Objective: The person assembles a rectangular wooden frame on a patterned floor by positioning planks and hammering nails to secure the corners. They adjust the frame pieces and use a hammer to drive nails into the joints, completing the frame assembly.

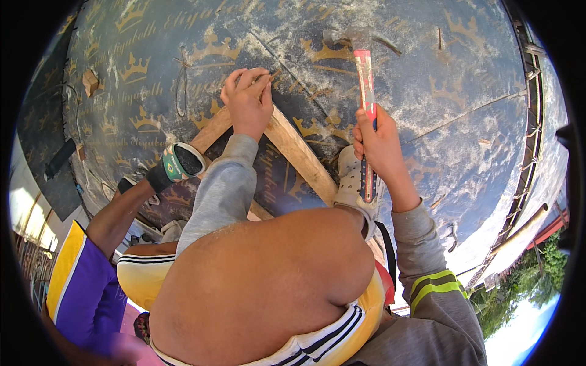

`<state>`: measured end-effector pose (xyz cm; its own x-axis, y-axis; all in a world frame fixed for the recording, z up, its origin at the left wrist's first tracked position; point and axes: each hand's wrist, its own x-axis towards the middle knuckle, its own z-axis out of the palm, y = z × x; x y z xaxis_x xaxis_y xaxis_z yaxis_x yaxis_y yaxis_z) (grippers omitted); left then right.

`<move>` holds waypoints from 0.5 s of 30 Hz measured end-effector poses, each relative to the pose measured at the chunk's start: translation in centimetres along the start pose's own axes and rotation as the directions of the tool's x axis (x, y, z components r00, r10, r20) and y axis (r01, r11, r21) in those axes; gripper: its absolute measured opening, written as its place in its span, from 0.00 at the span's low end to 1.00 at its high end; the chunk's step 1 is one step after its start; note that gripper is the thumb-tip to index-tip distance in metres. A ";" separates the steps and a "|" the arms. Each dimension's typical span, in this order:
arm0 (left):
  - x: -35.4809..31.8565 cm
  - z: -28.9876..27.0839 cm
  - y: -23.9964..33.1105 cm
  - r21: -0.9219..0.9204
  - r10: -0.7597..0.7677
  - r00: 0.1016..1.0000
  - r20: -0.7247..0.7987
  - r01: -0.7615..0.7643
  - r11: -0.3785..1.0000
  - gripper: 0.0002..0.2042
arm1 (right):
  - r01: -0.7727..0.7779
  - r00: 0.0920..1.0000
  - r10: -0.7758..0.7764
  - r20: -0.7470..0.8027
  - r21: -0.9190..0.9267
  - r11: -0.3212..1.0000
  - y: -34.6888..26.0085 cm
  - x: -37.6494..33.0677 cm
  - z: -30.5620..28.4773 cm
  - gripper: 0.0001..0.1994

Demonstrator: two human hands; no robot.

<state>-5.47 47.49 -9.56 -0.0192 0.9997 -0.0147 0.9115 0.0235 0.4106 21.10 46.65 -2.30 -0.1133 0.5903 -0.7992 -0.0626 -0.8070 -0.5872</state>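
Hands, two: right hand [381,141] clenched about the grip of one hammer [365,79], red above and dark below, head uppermost, blurred, contact with the surface beneath impossible to tell; left hand [247,100] at the apex of two boards, fingers bent together, cannot tell whether pinching some small thing or only resting on the wood. Boards, two, pale, set in a V: left board [212,131] slanting down toward a foot, right board [302,155] slanting down to one pale clog [350,177], perforated, worn; one further stretch of wood [260,211] lower down, between the two. Sleeves, two, grey; right sleeve [421,244] with two yellow-green bands. Sandal [177,165], one plainly visible, green and white, over a dark sock, on a co-worker's foot left of the boards; shorts of same co-worker [88,287], one pair, purple and yellow. Bent bare knee [262,259], one large, lower middle. Beneath all, dark sheeting [421,158] printed with many gold crowns, whitened with dust. Loose: one wire loop [181,85], left of left hand; one brown chunk [90,82], far left; one metal hook [452,236], right of right sleeve.
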 end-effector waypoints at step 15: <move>-0.5 -0.1 -0.3 0.030 -0.016 1.000 0.006 0.016 0.999 0.06 | -0.065 0.984 0.103 0.146 -0.242 0.968 -0.6 -0.7 0.4 0.11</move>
<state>-5.81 47.00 -9.59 -0.0310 0.9992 -0.0268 0.9230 0.0389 0.3828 20.82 46.70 -1.38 -0.2626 0.4953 -0.8281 0.1871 -0.8158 -0.5472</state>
